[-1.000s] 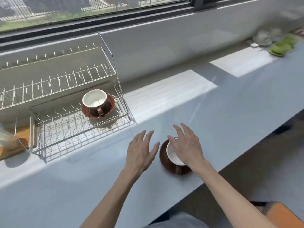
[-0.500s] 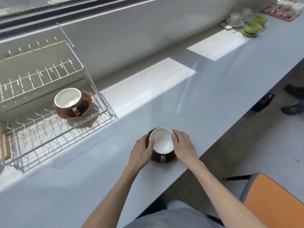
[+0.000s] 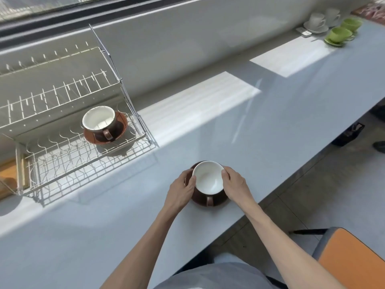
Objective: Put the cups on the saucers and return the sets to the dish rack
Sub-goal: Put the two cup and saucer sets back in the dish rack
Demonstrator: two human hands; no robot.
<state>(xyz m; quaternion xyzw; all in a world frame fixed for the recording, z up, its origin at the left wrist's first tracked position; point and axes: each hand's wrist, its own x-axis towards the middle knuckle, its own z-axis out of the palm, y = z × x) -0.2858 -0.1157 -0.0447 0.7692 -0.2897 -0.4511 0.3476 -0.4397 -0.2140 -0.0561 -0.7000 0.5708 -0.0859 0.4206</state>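
A brown cup with a white inside [image 3: 208,178] sits on a brown saucer [image 3: 216,202] near the counter's front edge, its handle pointing toward me. My left hand [image 3: 180,189] grips the set on its left side and my right hand [image 3: 234,184] grips it on the right, fingers at the cup's rim. A second brown cup [image 3: 100,122] stands on its saucer [image 3: 121,130] on the lower shelf of the white wire dish rack [image 3: 62,161] at the left.
The rack's upper shelf [image 3: 52,97] holds nothing. Two white cups [image 3: 316,19] and two green cup sets [image 3: 339,34] stand far right by the wall. A wooden board [image 3: 8,176] lies left of the rack. An orange chair [image 3: 352,259] is at lower right.
Both hands went from hovering open over the cup set to closing on its two sides. My head has come closer, so the rack sits further right in view.
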